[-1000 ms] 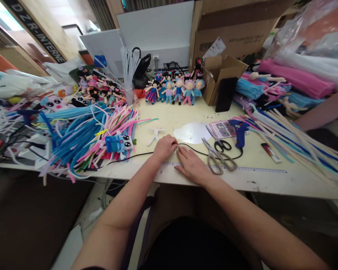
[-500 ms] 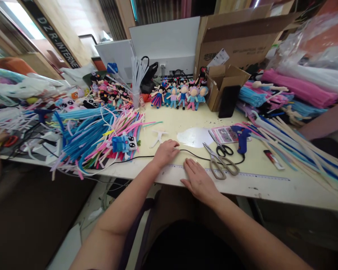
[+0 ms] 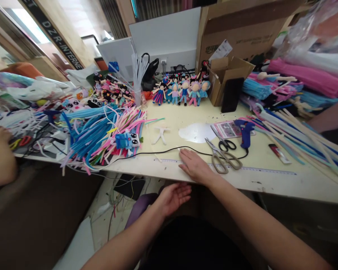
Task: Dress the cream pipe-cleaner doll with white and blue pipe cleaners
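My left hand is below the table's front edge, palm turned up and fingers loosely spread, with nothing seen in it. On the tabletop, my right hand lies palm down with its fingers stretched out over the ruler strip near the edge. A black cable passes just beyond its fingertips. To its right are scissors with beige handles and smaller black-handled scissors. A small white doll-shaped figure lies beyond my hands, left of a shiny pale oval patch.
A blue glue gun rests by a printed card. Pipe cleaners heap at left, more at right. Finished dolls stand before cardboard boxes. Another person's arm is at far left.
My left hand has come off the table and dropped below its front edge, turning palm up. My right hand stays flat on the table. The view has shifted slightly.
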The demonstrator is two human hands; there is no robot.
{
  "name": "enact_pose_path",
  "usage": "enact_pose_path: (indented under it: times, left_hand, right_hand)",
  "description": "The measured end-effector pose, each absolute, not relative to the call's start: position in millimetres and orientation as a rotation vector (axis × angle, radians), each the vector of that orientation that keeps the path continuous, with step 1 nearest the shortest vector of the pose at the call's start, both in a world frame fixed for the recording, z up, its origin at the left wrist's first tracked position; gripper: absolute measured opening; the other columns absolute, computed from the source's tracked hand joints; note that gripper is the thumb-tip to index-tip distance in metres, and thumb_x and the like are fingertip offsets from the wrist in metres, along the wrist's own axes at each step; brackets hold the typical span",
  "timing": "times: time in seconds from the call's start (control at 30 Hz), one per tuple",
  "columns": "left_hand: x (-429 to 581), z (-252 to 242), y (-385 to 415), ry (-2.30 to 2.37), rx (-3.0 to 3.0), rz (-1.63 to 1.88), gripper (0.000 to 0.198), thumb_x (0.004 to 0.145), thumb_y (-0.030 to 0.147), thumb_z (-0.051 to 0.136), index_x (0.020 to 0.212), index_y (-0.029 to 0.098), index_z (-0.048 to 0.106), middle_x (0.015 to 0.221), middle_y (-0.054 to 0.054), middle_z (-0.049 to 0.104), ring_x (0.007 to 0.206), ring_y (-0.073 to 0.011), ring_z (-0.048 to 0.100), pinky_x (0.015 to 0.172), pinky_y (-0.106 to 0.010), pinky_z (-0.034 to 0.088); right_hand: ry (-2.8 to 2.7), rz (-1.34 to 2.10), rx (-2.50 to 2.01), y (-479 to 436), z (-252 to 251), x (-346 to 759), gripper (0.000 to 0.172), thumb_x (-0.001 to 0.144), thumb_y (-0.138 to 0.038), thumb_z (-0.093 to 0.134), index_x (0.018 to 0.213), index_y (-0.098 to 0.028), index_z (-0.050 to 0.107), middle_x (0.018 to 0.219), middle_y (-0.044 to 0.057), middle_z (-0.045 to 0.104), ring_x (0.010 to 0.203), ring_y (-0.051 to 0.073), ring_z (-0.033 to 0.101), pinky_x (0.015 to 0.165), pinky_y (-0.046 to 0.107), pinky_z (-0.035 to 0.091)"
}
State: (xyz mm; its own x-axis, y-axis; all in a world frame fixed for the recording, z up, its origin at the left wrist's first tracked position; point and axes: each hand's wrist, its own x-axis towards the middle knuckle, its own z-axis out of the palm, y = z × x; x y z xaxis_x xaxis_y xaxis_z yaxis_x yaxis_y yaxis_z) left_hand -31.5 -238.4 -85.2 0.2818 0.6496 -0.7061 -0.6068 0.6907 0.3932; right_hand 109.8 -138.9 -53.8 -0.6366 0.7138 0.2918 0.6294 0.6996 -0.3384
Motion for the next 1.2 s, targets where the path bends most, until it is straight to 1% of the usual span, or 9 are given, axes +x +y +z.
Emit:
enact_pose_path:
  times: [0.23,0.37,0.43,0.57,0.63,0.7,0.87,1.03,1.2]
  left_hand:
    - [-7,-97,-217,0.81,-0.056,0.973,0.024,0.088,0.03,0.046,0.086,0.011,0.061,0.08,-0.01,0.068,0.079,-0.0199,0.066,0.084,-0.037,0.047]
    - [6,-100,-217,0.788,-0.085,0.95,0.03,0.088,0.033,0.044,0.095,0.01,0.061,0.085,-0.013,0.068,0.084,-0.0229,0.066,0.084,-0.039,0.047]
    - [6,-101,-217,0.76,-0.09,0.951,0.03,0.089,0.033,0.043,0.095,0.009,0.061,0.084,-0.013,0.069,0.084,-0.0233,0.066,0.083,-0.038,0.047]
    - [2,-102,-216,0.681,-0.119,0.981,0.024,0.09,0.025,0.042,0.086,0.012,0.062,0.074,-0.007,0.068,0.074,-0.0173,0.065,0.078,-0.033,0.049]
    - [1,-102,-216,0.654,-0.146,1.032,0.022,0.09,0.02,0.042,0.089,0.014,0.063,0.075,-0.004,0.068,0.07,-0.0132,0.064,0.075,-0.028,0.049]
    - [2,-101,-216,0.638,-0.157,1.06,0.024,0.09,0.018,0.041,0.096,0.015,0.063,0.079,-0.003,0.068,0.073,-0.0124,0.064,0.076,-0.026,0.049]
    - [3,-102,-216,0.619,-0.177,0.983,0.029,0.088,0.021,0.044,0.106,0.01,0.063,0.085,-0.01,0.07,0.083,-0.0203,0.065,0.084,-0.036,0.048]
    - [3,-106,-216,0.554,-0.207,1.065,0.031,0.089,0.019,0.042,0.112,0.012,0.063,0.093,-0.009,0.072,0.085,-0.017,0.065,0.083,-0.029,0.047]
    - [0,-108,-216,0.588,-0.3,1.074,0.034,0.09,0.017,0.039,0.115,0.011,0.061,0.089,-0.008,0.072,0.085,-0.0161,0.066,0.087,-0.027,0.045]
  right_hand:
    - [-2.474,0.344,-0.927,-166,-49,127,0.043,0.093,-0.032,0.037,0.127,-0.011,0.053,0.13,0.015,0.055,0.122,0.024,0.049,0.103,0.042,0.041]
    - [-2.439,0.268,-1.127,-137,-50,117,0.049,0.092,-0.034,0.04,0.128,-0.003,0.05,0.134,0.022,0.049,0.127,0.029,0.043,0.106,0.045,0.036]
    - [-2.469,0.246,-1.148,-134,-53,113,0.05,0.091,-0.034,0.042,0.129,-0.002,0.049,0.135,0.024,0.047,0.128,0.031,0.041,0.107,0.048,0.034]
    - [-2.528,0.219,-1.035,-163,-55,117,0.046,0.092,-0.031,0.041,0.128,-0.004,0.051,0.135,0.02,0.049,0.126,0.03,0.044,0.106,0.047,0.036]
    - [-2.529,0.259,-0.962,-181,-53,124,0.045,0.092,-0.032,0.04,0.129,-0.007,0.051,0.133,0.018,0.052,0.125,0.028,0.046,0.104,0.046,0.039]
    - [-2.514,0.303,-0.926,-190,-51,132,0.046,0.093,-0.033,0.039,0.129,-0.009,0.051,0.132,0.017,0.053,0.124,0.026,0.047,0.103,0.044,0.041]
    - [-2.43,0.157,-1.162,-189,-57,143,0.052,0.093,-0.035,0.038,0.135,-0.004,0.042,0.137,0.021,0.045,0.131,0.029,0.038,0.105,0.049,0.037]
    - [-2.475,0.016,-1.18,-210,-66,136,0.06,0.09,-0.036,0.046,0.137,-0.001,0.037,0.14,0.022,0.041,0.134,0.03,0.032,0.107,0.049,0.035]
    - [-2.531,0.01,-1.075,-236,-63,127,0.06,0.089,-0.032,0.047,0.138,0.0,0.034,0.141,0.022,0.039,0.136,0.03,0.027,0.107,0.049,0.035]
